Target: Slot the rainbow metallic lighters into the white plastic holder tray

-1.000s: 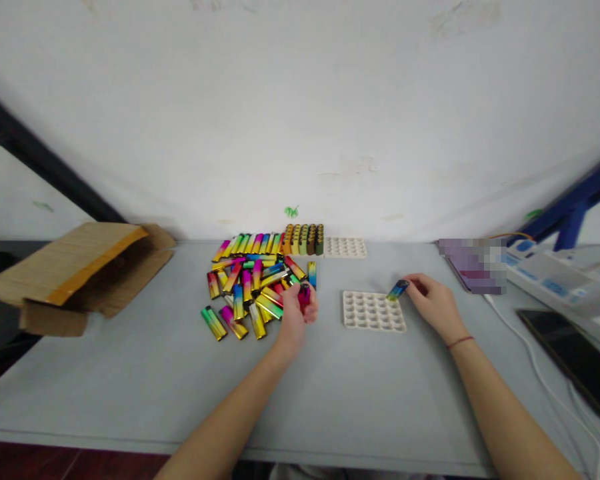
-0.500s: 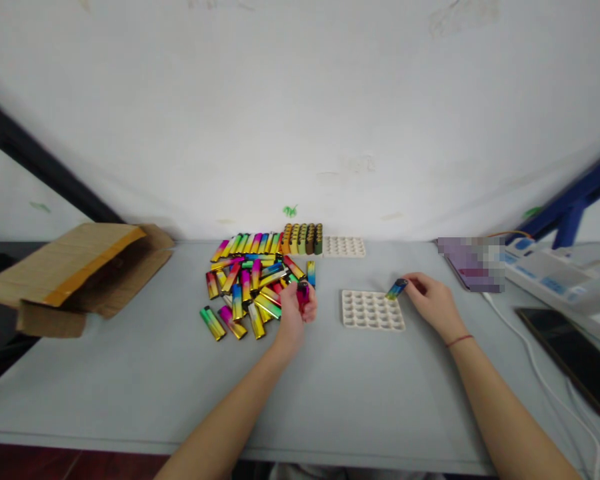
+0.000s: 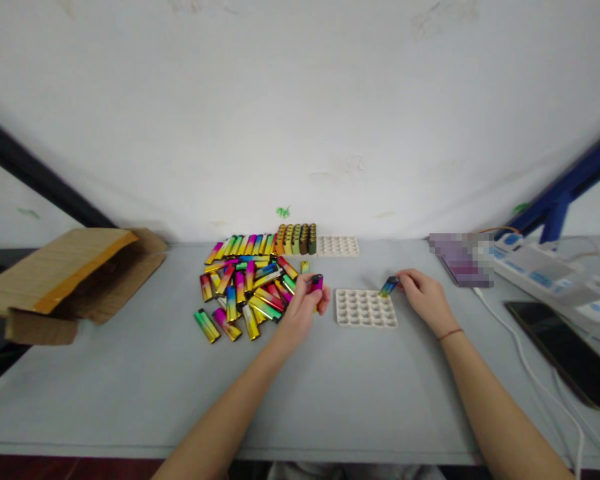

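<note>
My left hand (image 3: 303,308) is closed around a magenta lighter (image 3: 317,283), its dark end pointing up, just right of a loose pile of shiny colour-graded lighters (image 3: 250,277). My right hand (image 3: 420,293) pinches the dark upper end of a blue-and-gold lighter (image 3: 389,287). That lighter leans to the right, its gold lower end at the back right corner of a white tray (image 3: 366,317) with rows of holes. Whether it sits inside a hole I cannot tell. The tray's other visible holes hold nothing.
At the back, several lighters stand upright in a block (image 3: 296,240) beside a second white tray (image 3: 338,246). An open cardboard box (image 3: 80,267) lies at the left. On the right are a purple phone-like item (image 3: 457,260), white power strips (image 3: 540,267), cables and a black phone (image 3: 560,350).
My left hand has moved right, away from the pile, bringing the magenta lighter towards the near tray. My right hand keeps its pinch on the tilted lighter at the tray's corner. The view has shifted slightly.
</note>
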A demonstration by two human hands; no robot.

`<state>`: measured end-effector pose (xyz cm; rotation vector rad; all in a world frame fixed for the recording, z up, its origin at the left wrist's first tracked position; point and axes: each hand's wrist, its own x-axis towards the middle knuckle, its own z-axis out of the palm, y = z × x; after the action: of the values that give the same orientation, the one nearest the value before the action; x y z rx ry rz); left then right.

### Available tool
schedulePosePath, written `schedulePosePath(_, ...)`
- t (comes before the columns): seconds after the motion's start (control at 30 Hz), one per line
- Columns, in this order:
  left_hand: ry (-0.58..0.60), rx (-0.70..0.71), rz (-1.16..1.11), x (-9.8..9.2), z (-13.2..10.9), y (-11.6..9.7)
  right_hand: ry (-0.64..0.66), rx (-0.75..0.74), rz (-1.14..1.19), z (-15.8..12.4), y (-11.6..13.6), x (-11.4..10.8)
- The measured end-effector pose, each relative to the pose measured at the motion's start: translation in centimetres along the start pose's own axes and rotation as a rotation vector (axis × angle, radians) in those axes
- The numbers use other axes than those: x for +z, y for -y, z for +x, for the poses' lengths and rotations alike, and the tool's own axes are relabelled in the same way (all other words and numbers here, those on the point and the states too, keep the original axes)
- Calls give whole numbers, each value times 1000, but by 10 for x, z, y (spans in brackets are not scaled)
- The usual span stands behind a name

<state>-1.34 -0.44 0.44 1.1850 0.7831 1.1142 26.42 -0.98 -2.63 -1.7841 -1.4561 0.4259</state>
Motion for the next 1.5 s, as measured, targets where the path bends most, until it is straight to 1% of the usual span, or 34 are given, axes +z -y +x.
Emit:
schedulePosePath(0.1, 80, -26, 116, 12, 2, 0, 3, 29, 72, 2, -1, 0)
schedulePosePath(0.17, 114, 0, 226, 23, 6, -2, 24, 33, 63, 3, -1, -4)
schedulePosePath(0.23, 131, 98, 343, 36, 11, -1, 110, 7, 6, 3, -1, -10)
schedulePosePath(0.3, 151, 201, 433, 47, 17, 2, 270, -55, -23, 1, -2, -18)
schedulePosePath(0.37, 145, 253, 479, 57, 23, 8, 438, -137, -4, -2, -2, -26)
schedulePosePath(0.4, 130, 259, 496, 61, 25, 12, 491, -171, -1, -3, -2, -28)
schedulePosePath(0.5, 94, 241, 539, 70, 31, 21, 542, -229, -104, -9, 2, -33)
schedulePosePath(0.67, 126, 209, 568, 79, 32, 27, 638, -248, -271, -14, 17, -33)
schedulePosePath(0.73, 131, 201, 583, 80, 31, 27, 655, -229, -311, -16, 22, -33)
schedulePosePath(0.83, 136, 202, 600, 79, 30, 27, 646, -210, -356, -17, 26, -32)
schedulePosePath(1.07, 181, 255, 632, 75, 31, 29, 624, -221, -401, -17, 27, -29)
schedulePosePath(1.27, 112, 157, 608, 75, 30, 32, 613, -238, -418, -18, 28, -28)
schedulePosePath(1.33, 115, 177, 648, 74, 31, 32, 603, -248, -420, -18, 27, -28)
schedulePosePath(1.5, 95, 284, 769, 75, 30, 35, 595, -266, -416, -17, 25, -27)
